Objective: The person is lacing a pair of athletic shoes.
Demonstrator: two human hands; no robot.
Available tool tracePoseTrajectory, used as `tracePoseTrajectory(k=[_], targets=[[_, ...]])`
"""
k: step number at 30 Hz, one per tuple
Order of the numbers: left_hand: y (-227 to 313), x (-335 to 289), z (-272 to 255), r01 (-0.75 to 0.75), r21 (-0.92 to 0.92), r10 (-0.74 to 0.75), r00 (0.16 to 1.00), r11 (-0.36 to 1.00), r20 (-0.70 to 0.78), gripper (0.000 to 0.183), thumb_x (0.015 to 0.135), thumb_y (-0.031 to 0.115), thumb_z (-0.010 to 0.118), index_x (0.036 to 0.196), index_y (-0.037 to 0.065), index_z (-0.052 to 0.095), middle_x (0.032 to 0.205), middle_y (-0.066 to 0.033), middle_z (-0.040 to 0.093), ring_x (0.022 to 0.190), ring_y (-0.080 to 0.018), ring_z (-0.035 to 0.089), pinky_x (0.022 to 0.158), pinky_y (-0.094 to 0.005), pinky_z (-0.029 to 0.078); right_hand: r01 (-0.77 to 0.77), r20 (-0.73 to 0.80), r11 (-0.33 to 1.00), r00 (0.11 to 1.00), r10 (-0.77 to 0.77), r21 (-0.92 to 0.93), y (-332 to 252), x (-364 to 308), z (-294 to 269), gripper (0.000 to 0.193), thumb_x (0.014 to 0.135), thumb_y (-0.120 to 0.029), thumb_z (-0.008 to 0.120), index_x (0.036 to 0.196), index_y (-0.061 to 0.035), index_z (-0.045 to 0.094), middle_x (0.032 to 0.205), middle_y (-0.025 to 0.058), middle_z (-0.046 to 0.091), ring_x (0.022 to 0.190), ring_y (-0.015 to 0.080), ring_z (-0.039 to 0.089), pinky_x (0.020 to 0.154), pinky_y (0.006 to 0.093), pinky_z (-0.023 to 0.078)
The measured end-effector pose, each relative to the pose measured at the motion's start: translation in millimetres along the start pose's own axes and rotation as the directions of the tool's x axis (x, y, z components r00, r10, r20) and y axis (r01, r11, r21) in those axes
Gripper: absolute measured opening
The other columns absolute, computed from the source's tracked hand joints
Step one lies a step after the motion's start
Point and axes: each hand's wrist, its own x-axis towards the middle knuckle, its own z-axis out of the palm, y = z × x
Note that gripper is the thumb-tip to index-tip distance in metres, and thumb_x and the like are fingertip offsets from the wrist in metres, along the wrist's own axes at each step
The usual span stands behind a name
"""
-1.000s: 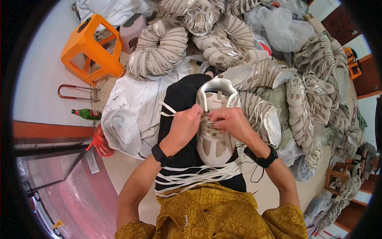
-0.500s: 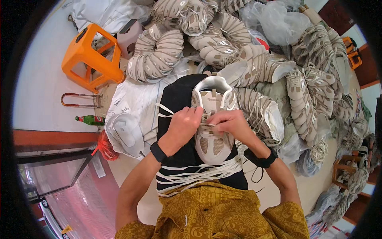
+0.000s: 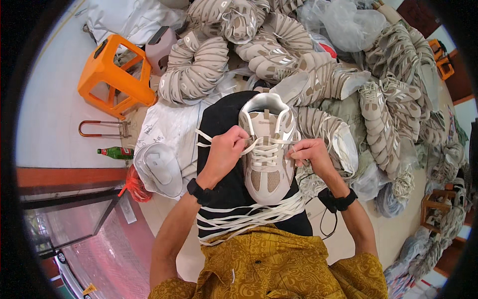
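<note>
A beige and white sneaker upper (image 3: 269, 187) rests on the black cloth (image 3: 215, 117) over my lap, its toe toward me and its opening away. White lace crosses the lower part of its tongue in several rows. On the left of the shoe, my left hand (image 3: 228, 152) pinches one lace end (image 3: 253, 144), and the tail sticks out to its left. My right hand (image 3: 309, 153) pinches the other end at the right side, drawing it out sideways. Loose white laces (image 3: 249, 219) lie across my lap, nearer to me than the toe.
Curled stacks of beige uppers (image 3: 194, 70) lie ahead and to the right. An orange stool (image 3: 113, 74) stands far left, with a green bottle (image 3: 115, 152) lying nearer. On a white sack (image 3: 167, 117) sits a pale shoe-shaped piece (image 3: 158, 169). Clear plastic bags (image 3: 348, 25) are at the back.
My right hand has moved from the middle of the tongue to the right, drawing the lace out. My left hand has shifted slightly left and away. The lace rows are now uncovered.
</note>
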Motion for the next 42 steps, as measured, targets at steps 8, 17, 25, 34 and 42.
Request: tracePoseTrajectory(k=[8,17,25,34,42], targets=[[11,2,10,-0.51,0.774,0.643,0.745,0.376,0.179,0.016,0.068,0.002,0.054,0.083,0.002,0.049,0.058,-0.0062,0.05,0.054,-0.0204,0.054,0.046,-0.0312,0.043,-0.085,-0.151,0.996,0.985,0.087,0.015,-13,-9,1,0.009,0.071,-0.005,0.062,0.072,0.0034,0.063,0.061,0.0053,0.059,0.042,0.0077,0.046,0.039,0.0189,0.033],[36,26,-23,-0.325,0.694,0.062,0.925,0.643,0.376,0.009,0.07,0.012,0.053,0.073,0.005,0.058,0.06,-0.0155,0.058,0.06,-0.0312,0.06,0.056,-0.0413,0.047,0.33,0.076,0.733,0.931,-0.358,-0.595,-29,23,30,0.014,0.066,-0.01,0.06,0.073,0.0022,0.062,0.061,0.0074,0.057,0.057,0.0132,0.053,0.055,0.0252,0.042],[49,14,-3,-0.451,0.809,0.216,0.892,0.378,0.396,0.006,0.07,0.009,0.056,0.065,0.005,0.058,0.066,-0.0147,0.059,0.065,-0.0271,0.059,0.058,-0.0383,0.047,0.278,-0.035,0.823,0.94,-0.338,-0.496,-22,18,24,0.014,0.065,-0.012,0.061,0.07,0.0006,0.062,0.059,0.0087,0.056,0.055,0.0156,0.052,0.054,0.0267,0.042],[54,27,14,-0.376,0.611,0.318,0.925,0.697,0.206,0.007,0.074,0.006,0.053,0.076,0.004,0.059,0.07,-0.0144,0.058,0.065,-0.0324,0.058,0.058,-0.0408,0.046,0.348,0.113,0.513,0.894,-0.433,-0.785,-30,27,21,0.015,0.065,-0.019,0.056,0.063,-0.0046,0.06,0.062,0.0158,0.057,0.06,0.0334,0.057,0.057,0.0411,0.046],[43,30,35,-0.328,0.522,0.263,0.944,0.787,0.197,0.011,0.073,0.007,0.049,0.074,0.003,0.059,0.067,-0.0179,0.057,0.064,-0.0362,0.057,0.058,-0.0427,0.045,0.351,0.243,0.079,0.775,-0.583,-0.933,-24,24,33,0.012,0.065,-0.014,0.055,0.06,-0.0042,0.058,0.06,0.0148,0.057,0.06,0.0294,0.059,0.052,0.0402,0.047]])
